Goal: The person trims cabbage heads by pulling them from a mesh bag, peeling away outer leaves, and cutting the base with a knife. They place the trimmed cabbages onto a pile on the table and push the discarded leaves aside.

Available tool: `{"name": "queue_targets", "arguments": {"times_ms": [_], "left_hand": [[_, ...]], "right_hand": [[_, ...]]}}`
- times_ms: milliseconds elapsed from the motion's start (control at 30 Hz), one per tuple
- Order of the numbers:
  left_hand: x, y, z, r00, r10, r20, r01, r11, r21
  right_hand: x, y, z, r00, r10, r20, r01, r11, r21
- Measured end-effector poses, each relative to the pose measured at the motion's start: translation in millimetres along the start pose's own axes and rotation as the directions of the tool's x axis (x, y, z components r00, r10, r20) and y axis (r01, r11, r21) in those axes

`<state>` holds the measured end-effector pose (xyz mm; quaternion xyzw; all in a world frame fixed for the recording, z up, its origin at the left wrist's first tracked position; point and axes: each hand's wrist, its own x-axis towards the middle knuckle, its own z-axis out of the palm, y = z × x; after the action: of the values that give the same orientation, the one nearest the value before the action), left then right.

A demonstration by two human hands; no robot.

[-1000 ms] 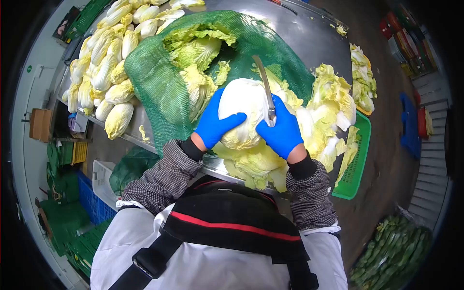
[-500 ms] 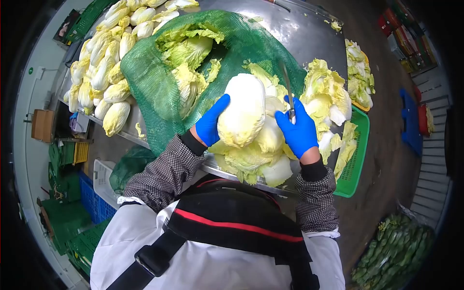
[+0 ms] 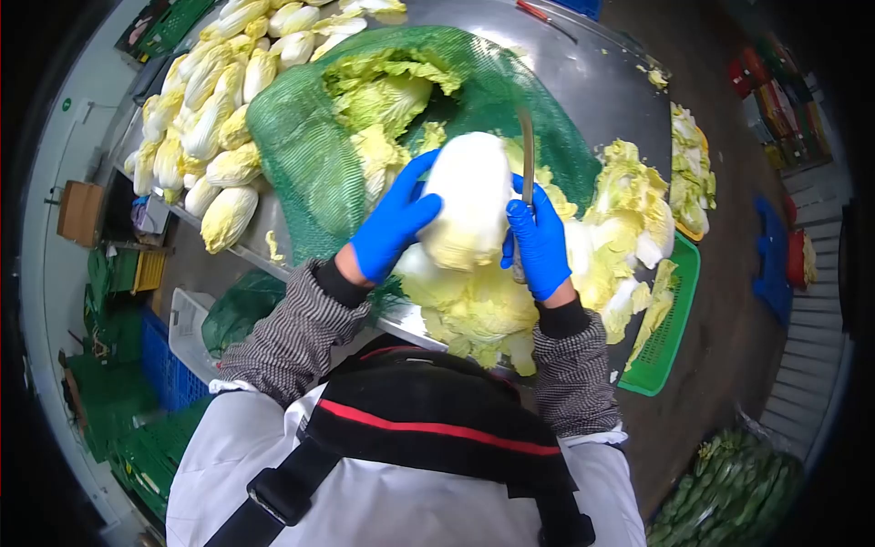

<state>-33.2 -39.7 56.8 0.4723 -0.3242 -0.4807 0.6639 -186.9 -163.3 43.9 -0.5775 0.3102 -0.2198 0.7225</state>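
A pale napa cabbage (image 3: 469, 201), its leaves trimmed back, is held up in front of me. My left hand (image 3: 398, 219), in a blue glove, grips it along its left side. In my blue-gloved right hand (image 3: 538, 232) is a knife (image 3: 527, 150), its blade pointing away from me, close to the cabbage's right side. Loose cabbage leaves (image 3: 478, 319) lie beneath the cabbage at the table's near edge. Behind it, a green mesh sack (image 3: 301, 155) lies open with leafy cabbages (image 3: 383, 100) inside.
Trimmed cabbages (image 3: 205, 118) are piled at the table's (image 3: 629, 100) left. More leaves (image 3: 629, 219) lie on the right, beside a green crate (image 3: 679, 301). Another knife (image 3: 547, 20) rests at the far edge. Bagged green vegetables (image 3: 729, 492) stand on the floor.
The cabbage has turned in my left hand, which has shifted higher along its side. My right hand has drawn closer to the cabbage with the knife. The whole view has shifted slightly.
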Motion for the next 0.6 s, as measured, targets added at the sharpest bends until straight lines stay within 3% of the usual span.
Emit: {"name": "queue_targets", "arguments": {"times_ms": [33, 67, 100, 233, 367, 500, 567, 600], "left_hand": [[2.8, -2.3, -3.8, 0.997, -0.014, -0.076, 0.022, 0.994, 0.108], [-0.4, -9.0, -17.5, 0.973, -0.230, -0.028, 0.205, 0.911, -0.358], [-2.0, -11.5, -28.5, 0.917, -0.382, 0.114, 0.339, 0.597, -0.727], [-13.2, -26.7, -43.5, 0.913, -0.258, 0.314, 0.400, 0.425, -0.812], [-15.2, -25.0, -52.3, 0.893, -0.300, 0.334, 0.429, 0.351, -0.832], [-15.8, -22.3, -63.1, 0.905, -0.275, 0.326, 0.415, 0.395, -0.820], [-17.3, -15.4, -66.6, 0.924, -0.305, 0.230, 0.364, 0.526, -0.769], [-17.4, -14.3, -69.2, 0.926, -0.303, 0.227, 0.361, 0.526, -0.770]], "right_hand": [[0.3, -9.9, 7.0, 0.997, 0.017, 0.076, -0.022, 0.997, 0.076], [-0.2, -20.4, 13.5, 0.990, 0.008, 0.139, -0.021, 0.996, 0.085], [1.8, -28.0, 19.2, 0.980, -0.007, 0.200, -0.012, 0.995, 0.096], [13.2, -29.3, 36.0, 0.979, 0.017, 0.204, -0.014, 1.000, -0.018], [14.8, -27.4, 48.2, 0.980, -0.002, 0.199, -0.012, 0.998, 0.069], [18.1, -24.0, 56.8, 0.982, 0.011, 0.186, -0.019, 0.999, 0.043], [19.2, -22.7, 62.7, 0.983, 0.016, 0.181, -0.022, 0.999, 0.029], [20.3, -21.7, 65.8, 0.989, 0.013, 0.149, -0.012, 1.000, -0.010]]}}
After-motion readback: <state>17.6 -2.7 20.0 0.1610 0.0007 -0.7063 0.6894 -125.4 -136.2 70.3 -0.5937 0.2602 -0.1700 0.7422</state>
